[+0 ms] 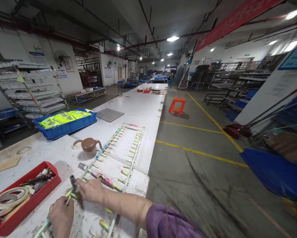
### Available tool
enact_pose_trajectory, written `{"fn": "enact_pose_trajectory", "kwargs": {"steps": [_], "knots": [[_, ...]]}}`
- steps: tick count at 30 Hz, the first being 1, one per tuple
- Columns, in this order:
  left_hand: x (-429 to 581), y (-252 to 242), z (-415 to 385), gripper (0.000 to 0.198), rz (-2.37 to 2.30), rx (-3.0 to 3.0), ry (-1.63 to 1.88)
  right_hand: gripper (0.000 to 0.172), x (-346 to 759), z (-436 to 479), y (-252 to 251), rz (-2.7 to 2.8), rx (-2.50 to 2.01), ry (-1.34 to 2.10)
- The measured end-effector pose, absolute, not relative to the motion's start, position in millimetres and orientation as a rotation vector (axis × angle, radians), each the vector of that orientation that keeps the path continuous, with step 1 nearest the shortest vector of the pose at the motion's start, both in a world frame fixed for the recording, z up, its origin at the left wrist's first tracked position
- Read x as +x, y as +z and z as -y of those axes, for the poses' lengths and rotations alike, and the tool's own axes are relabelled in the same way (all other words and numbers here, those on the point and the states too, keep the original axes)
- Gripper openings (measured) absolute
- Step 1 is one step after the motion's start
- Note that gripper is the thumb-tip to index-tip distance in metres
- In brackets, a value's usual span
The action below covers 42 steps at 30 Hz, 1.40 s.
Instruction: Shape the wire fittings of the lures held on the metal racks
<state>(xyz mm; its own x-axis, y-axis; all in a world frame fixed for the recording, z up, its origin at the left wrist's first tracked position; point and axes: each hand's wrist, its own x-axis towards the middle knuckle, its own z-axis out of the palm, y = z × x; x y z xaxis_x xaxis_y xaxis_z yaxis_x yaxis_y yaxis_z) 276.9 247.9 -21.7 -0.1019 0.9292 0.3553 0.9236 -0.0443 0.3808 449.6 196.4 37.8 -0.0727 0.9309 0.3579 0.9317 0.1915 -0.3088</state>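
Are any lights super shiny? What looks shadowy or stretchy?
Head view: yes, the ceiling lamps glare white; head view: the orange stool has a dark shadow beside it; head view: the purple sleeve seems stretched near the bottom edge.

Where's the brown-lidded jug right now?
Left of centre in the head view: the brown-lidded jug stands on the table between the blue crate and the long rack.

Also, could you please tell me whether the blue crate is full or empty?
It looks full: yellow-green items spread across the blue crate near rim height; how deep they go is hidden.
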Motion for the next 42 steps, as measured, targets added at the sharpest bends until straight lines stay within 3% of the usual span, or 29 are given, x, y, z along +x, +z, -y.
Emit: {"fn": "enact_pose_trajectory", "kwargs": {"steps": [5, 9, 25, 28, 31, 39, 42], "knots": [[276.1, -17.7, -223.9, 0.02, -2.022, 2.236, 0.925, 0.049, 446.8, -188.4, 39.2, 1.903, -1.67, 0.056], [281.5, -16.9, -211.6, 0.012, -2.014, 2.185, 0.911, 0.049, 452.1, -182.6, 33.7, 2.06, -1.885, 0.271], [289.4, -25.3, -204.1, 0.016, -2.039, 2.029, 0.954, 0.055, 454.0, -179.5, 15.7, 1.951, -1.681, 0.163], [288.3, -20.3, -204.0, 0.014, -2.046, 2.002, 0.891, 0.052, 455.0, -177.7, 16.6, 2.027, -1.818, 0.32], [277.7, -11.6, -208.1, 0.013, -1.938, 2.058, 0.732, 0.054, 464.7, -170.7, 17.6, 1.829, -1.681, 0.352], [249.7, 15.2, -228.8, 0.043, -1.496, 2.275, 0.422, 0.067, 499.3, -123.7, 4.7, 1.393, -1.514, 0.596], [260.4, 18.0, -229.6, 0.035, -1.351, 2.486, 0.322, 0.072, 505.6, -111.9, -0.5, 1.307, -1.564, 0.576]]}}
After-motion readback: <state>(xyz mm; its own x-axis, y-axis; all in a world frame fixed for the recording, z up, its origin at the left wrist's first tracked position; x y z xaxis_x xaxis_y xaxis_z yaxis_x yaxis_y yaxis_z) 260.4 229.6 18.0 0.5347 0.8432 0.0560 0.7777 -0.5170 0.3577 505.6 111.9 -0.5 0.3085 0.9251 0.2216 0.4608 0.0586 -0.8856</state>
